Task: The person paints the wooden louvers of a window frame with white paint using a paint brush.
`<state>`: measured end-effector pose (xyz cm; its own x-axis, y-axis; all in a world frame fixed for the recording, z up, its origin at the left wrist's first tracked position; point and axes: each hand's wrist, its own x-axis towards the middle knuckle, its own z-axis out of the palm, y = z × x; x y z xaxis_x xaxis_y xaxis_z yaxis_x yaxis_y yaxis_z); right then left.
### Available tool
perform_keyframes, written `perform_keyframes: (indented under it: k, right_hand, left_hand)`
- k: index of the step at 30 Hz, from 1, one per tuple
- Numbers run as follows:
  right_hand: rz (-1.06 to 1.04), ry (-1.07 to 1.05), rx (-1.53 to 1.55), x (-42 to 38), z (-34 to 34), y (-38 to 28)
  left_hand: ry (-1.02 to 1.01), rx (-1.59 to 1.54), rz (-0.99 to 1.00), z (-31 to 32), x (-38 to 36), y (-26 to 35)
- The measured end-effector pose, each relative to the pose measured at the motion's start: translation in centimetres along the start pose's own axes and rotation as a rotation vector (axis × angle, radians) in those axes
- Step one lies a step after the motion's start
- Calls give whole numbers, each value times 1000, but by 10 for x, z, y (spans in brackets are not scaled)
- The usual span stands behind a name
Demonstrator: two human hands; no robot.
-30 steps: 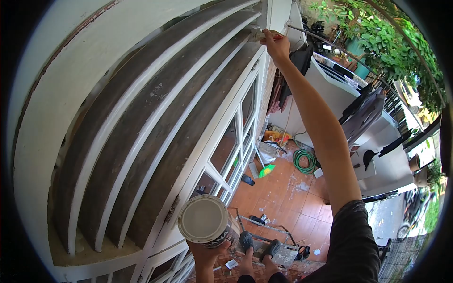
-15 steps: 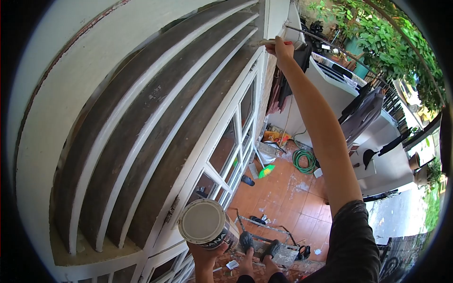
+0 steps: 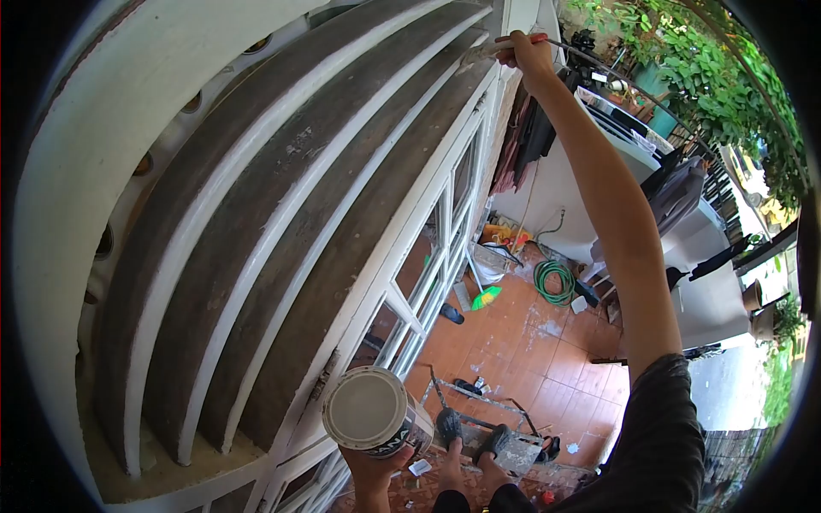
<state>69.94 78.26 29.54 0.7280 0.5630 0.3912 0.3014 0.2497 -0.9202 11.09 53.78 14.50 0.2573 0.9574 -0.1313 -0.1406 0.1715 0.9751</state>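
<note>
My left hand [image 3: 373, 468] grips a paint can [image 3: 416, 427] with dark lettering from below, holding it upright; whitish paint shows inside its rim. My right arm reaches far out to the upper middle. In its closed right hand [image 3: 530, 61] is a paintbrush [image 3: 489, 51] with a red handle end. The bristles point left, close to the far end of the lowest curved slat [image 3: 329, 218]. These slats have white front edges and grey-brown faces.
Below the slats runs a white-framed window [image 3: 398, 308]. My feet stand on a paint-spattered platform [image 3: 513, 451] above an orange tiled floor [image 3: 522, 342]. A green hose [image 3: 554, 282], a green broom [image 3: 486, 297] and hanging clothes [image 3: 671, 197] are farther off.
The view has shifted slightly, and my right hand with the paintbrush now appears higher and farther right. More of the brush shows. My left hand still holds the can.
</note>
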Motion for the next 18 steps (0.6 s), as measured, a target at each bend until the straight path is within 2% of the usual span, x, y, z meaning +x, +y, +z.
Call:
perform_keyframes:
  k: [4,12,15,18]
  right_hand:
    - [38,-12,67,-17,8,-1]
    - [-9,-53,-42,-40,23,-24]
    - [-6,-48,-1,-48,24,-31]
    - [-24,-25,29,-55,23,-30]
  left_hand:
    - [-22,-17,-15,6,-2,1]
    - [-76,-106,-44,9,-7,-14]
    - [-133,-35,-25,6,-7,-14]
    - [-97,11,-21,9,-10,-11]
